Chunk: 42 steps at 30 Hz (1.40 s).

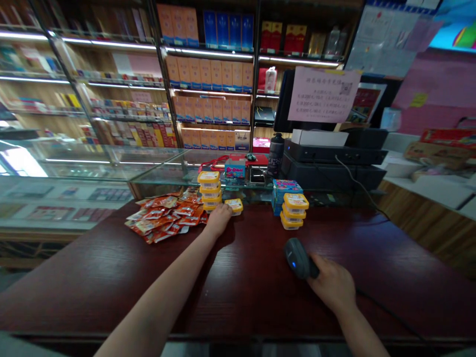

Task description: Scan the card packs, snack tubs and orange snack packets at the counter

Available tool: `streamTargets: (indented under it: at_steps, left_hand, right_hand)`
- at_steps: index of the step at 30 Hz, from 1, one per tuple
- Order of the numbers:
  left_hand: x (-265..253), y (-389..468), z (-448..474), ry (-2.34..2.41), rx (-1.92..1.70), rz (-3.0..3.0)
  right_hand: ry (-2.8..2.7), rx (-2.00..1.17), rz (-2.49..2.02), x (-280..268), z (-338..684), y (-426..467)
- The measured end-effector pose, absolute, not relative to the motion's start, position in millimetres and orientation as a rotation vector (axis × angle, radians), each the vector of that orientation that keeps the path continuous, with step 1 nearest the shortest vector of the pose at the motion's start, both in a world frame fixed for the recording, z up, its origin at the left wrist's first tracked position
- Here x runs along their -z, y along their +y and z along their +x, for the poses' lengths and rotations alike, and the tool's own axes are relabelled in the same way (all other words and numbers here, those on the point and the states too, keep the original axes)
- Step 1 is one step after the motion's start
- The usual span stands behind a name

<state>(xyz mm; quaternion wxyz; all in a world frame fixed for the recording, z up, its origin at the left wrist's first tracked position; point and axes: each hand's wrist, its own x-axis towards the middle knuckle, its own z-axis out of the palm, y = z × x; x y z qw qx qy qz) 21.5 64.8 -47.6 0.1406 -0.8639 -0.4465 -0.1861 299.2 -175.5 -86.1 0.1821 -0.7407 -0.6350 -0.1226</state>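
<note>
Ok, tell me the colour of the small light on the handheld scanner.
The small light on the scanner is blue, best seen in the head view.

This is a shop. Lit shelves (208,53) of boxed goods (211,111) rise beyond the dark counter (245,277). Left of it is a glass display case (70,186); over it, a handheld scanner (296,259).

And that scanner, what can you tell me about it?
The scanner is dark grey to black and looks like plastic, with a rounded head and a small lit blue light. The right hand grips its handle, hiding most of it. The head tilts up and leftward, nearer the person than the tub stack. Whether it touches the table isn't clear.
</note>
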Motion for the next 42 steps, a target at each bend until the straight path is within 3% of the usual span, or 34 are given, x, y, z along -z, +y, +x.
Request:
streamTargets:
  at_steps: [5,11,18,27,42]
  left_hand:
    - [51.5,43.7,12.7,-1.312,0.59,-2.48]
    - [64.9,21.4,-1.2,-1.419,1.031,-2.513]
    - [71.2,17.7,-5.5,-1.437,1.358,-2.486]
    - [76.8,20.2,-4.7,-1.521,1.377,-2.491]
    - [73.0,17.2,-3.5,-1.507,1.346,-2.471]
  right_hand:
    - [-1.799,0.322,-2.101,87.5,300.2,-176.6]
    - [-1.823,0.288,-2.115,79.9,294.5,-177.6]
    - [-1.768,-0.042,-2.105,53.2,263.9,-168.6]
    - [-1.659,-0.415,-1.725,44.1,222.1,-151.3]
    - [-1.675,-0.418,-1.686,31.4,210.4,-154.7]
